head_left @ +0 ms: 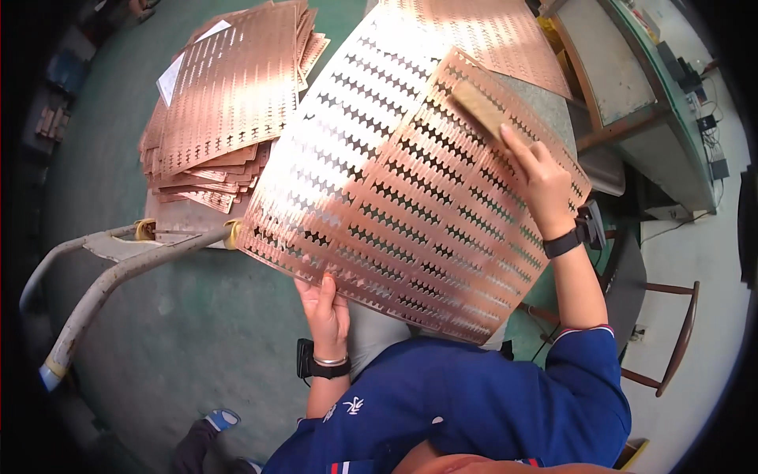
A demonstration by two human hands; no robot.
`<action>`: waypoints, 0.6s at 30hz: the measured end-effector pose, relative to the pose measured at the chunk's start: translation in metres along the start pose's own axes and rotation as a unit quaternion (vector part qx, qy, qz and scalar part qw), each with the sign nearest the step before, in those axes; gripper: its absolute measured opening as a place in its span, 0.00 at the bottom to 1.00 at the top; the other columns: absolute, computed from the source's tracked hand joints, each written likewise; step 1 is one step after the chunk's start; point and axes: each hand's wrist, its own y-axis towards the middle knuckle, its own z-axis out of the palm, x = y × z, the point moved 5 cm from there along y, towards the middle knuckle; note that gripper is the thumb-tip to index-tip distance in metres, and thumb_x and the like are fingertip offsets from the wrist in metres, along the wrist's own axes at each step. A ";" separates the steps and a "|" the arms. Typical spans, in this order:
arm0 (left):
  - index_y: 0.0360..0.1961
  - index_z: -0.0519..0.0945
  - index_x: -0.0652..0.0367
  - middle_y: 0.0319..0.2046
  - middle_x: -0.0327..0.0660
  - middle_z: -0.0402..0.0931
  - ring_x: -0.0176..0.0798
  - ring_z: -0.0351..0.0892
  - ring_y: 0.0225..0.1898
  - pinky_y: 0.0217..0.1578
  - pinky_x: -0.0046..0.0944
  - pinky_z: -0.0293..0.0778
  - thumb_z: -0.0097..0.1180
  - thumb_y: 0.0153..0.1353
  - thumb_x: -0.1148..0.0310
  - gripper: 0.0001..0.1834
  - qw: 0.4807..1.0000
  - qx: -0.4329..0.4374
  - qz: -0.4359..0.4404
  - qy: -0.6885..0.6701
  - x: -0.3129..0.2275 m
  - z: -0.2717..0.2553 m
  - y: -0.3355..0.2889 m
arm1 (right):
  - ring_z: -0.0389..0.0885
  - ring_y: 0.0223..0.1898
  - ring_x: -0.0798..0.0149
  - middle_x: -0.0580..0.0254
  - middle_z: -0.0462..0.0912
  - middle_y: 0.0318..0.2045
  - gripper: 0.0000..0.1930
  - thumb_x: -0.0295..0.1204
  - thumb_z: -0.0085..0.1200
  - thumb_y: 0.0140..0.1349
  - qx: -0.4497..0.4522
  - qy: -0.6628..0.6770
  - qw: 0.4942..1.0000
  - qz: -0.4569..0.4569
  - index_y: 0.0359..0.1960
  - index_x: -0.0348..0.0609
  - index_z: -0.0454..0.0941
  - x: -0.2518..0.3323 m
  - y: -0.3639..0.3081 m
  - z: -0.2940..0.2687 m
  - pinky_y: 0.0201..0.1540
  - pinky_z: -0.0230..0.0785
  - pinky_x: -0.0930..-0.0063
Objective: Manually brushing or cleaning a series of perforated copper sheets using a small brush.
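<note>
A large copper-coloured sheet (pixel 442 225), cut through with rows of toothed slots, lies tilted across the space in front of me. My left hand (pixel 324 312) grips its lower left edge, thumb on top and fingers underneath. Toward the upper right of the sheet, my right hand (pixel 543 186) holds a flat tan strip (pixel 476 109), perhaps wood, against or just above the surface. The index finger lies stretched along the strip's near end. Strong glare whitens the sheet's upper left part.
An uneven stack of similar sheets (pixel 229 110) stands at the left, with white paper pieces on it. Another perforated sheet (pixel 497 39) lies beyond. A metal tube handle (pixel 118 292) juts out at left. On the right are a cabinet (pixel 612 71) and chair (pixel 681 336); another person's shoe (pixel 223 419) shows lower left.
</note>
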 end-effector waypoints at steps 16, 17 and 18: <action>0.70 0.53 0.52 0.65 0.42 0.62 0.39 0.64 0.64 0.64 0.41 0.63 0.47 0.67 0.82 0.34 0.998 -0.018 -0.051 -0.019 0.018 -0.012 0.015 | 0.72 0.17 0.65 0.67 0.67 0.19 0.22 0.34 0.59 0.59 -0.028 0.045 0.998 -0.043 0.57 0.73 0.76 0.005 0.010 0.006 0.18 0.67 0.69; 0.70 0.53 0.52 0.65 0.42 0.62 0.39 0.65 0.64 0.64 0.41 0.64 0.47 0.67 0.82 0.33 0.998 -0.026 -0.057 -0.016 0.018 -0.013 0.015 | 0.72 0.17 0.67 0.67 0.66 0.18 0.23 0.33 0.60 0.58 -0.004 0.058 0.995 -0.077 0.56 0.73 0.77 0.019 0.008 0.009 0.18 0.67 0.70; 0.70 0.53 0.52 0.65 0.42 0.62 0.39 0.65 0.64 0.64 0.41 0.64 0.47 0.67 0.82 0.33 0.998 -0.026 -0.059 -0.015 0.019 -0.014 0.014 | 0.71 0.17 0.68 0.68 0.65 0.18 0.23 0.33 0.61 0.57 0.022 0.071 0.991 -0.110 0.55 0.74 0.78 0.028 0.004 0.014 0.18 0.67 0.71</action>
